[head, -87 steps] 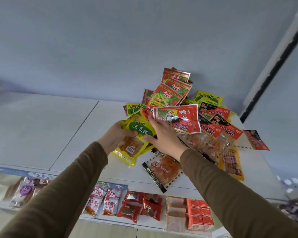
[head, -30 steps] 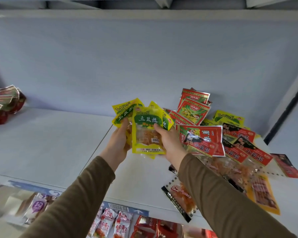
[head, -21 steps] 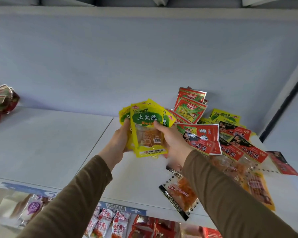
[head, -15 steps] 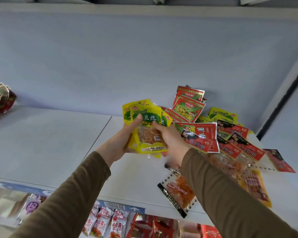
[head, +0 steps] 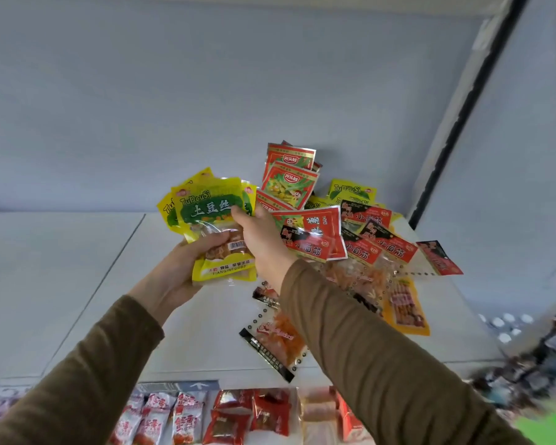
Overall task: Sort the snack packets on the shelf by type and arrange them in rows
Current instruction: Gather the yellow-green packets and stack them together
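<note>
I hold a small stack of yellow-and-green snack packets (head: pixel 211 213) above the white shelf (head: pixel 77 284). My left hand (head: pixel 180 268) grips the stack from below and left, thumb across the front packet. My right hand (head: pixel 260 239) pinches the stack's right edge. Behind and right lies a mixed pile: red-and-green packets (head: pixel 288 183) leaning on the back wall, red-and-black packets (head: pixel 376 242), another yellow-green packet (head: pixel 350 191), an orange packet (head: pixel 405 309) and clear packets with orange contents (head: pixel 276 342).
The shelf's left half is bare white board with a seam (head: pixel 109 271). A dark upright post (head: pixel 463 117) bounds the shelf on the right. The lower shelf holds rows of red and white packets (head: pixel 231 415).
I gathered the yellow-green packets off the pile and lifted them. Over the last second my left thumb has come across the front packet, and the view has shifted right and down.
</note>
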